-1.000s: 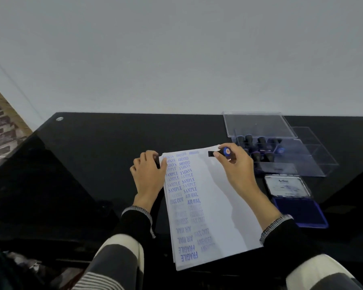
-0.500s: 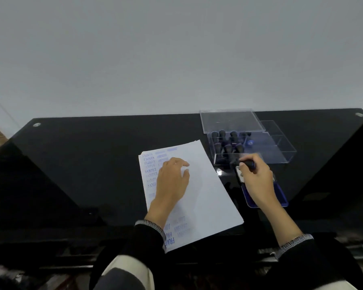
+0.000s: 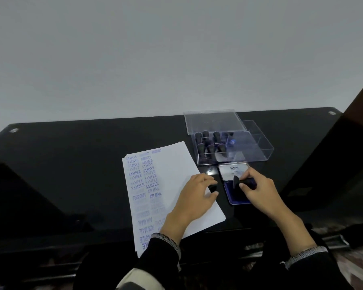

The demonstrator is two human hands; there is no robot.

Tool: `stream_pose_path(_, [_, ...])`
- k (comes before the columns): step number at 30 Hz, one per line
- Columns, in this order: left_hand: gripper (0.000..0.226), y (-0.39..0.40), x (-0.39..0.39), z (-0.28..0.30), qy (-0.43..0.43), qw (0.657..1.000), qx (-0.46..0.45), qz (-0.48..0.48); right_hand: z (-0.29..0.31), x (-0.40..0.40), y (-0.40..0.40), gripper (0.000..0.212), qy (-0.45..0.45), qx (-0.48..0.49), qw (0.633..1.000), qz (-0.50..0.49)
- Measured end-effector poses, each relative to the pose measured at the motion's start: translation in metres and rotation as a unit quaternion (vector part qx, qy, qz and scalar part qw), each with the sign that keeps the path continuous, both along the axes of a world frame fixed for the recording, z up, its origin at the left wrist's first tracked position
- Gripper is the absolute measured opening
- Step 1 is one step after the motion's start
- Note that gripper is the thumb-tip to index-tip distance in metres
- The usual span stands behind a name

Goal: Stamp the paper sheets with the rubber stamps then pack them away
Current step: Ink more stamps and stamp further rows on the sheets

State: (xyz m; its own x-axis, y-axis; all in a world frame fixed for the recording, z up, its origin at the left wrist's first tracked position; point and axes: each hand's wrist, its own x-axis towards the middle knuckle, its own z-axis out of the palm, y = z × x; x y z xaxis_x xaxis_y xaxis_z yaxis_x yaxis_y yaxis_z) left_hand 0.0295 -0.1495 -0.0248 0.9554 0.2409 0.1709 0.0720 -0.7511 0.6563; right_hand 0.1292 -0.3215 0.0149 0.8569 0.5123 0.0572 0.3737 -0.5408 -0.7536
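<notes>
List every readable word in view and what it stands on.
"SAMPLE", repeated: top paper sheet, left columns.
"AMENDED": same sheet, top.
"AIR MAIL": same sheet, lower down.
"Artline": raised lid of the ink pad.
Other prints on the sheet and the small text under the brand are too faint or blurred to read.

dim, flat light; glossy table [image 3: 71, 174] reflects; wide-angle edge warp; soft focus

On a black glass table [image 3: 71, 164], the left hand [image 3: 195, 197] rests flat on the stamped paper sheets [image 3: 172, 176]. The right hand [image 3: 258, 191] grips a black rubber stamp [image 3: 242, 182] over the open blue ink pad [image 3: 235, 195], near the clear stamp box [image 3: 258, 151].
</notes>
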Motion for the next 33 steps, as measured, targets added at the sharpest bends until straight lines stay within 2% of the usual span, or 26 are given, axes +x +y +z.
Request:
stream_pose_path(7, [0.049, -0.005, 0.003, -0.008, 0.0, 0.999, 0.044, -0.019, 0.002, 0.002, 0.003, 0.016, -0.037, -0.065, 0.996, 0.045])
stream_pose_path(17, [0.045, -0.004, 0.004, -0.012, -0.015, 0.998, 0.062, -0.017, 0.013, 0.002, 0.008, 0.018, -0.069, -0.157, 0.98, 0.096])
stream_pose_path(22, [0.045, -0.004, 0.004, -0.013, -0.01, 0.998, 0.056, -0.021, 0.012, -0.004, 0.017, 0.021, -0.089, -0.23, 0.961, 0.123])
stream_pose_path(25, [0.043, -0.003, 0.004, -0.012, -0.015, 0.999, 0.025, -0.027, 0.014, -0.007, 0.024, 0.016, -0.098, -0.264, 0.951, 0.13])
stream_pose_path(28, [0.034, 0.004, 0.003, -0.004, -0.037, 0.997, -0.064, 0.009, 0.014, -0.008, 0.025, 0.013, -0.085, -0.26, 0.954, 0.12])
stream_pose_path(33, [0.023, 0.042, -0.002, 0.009, -0.074, 0.986, -0.082, 0.123, 0.014, -0.008, 0.027, 0.018, -0.062, -0.257, 0.958, 0.11])
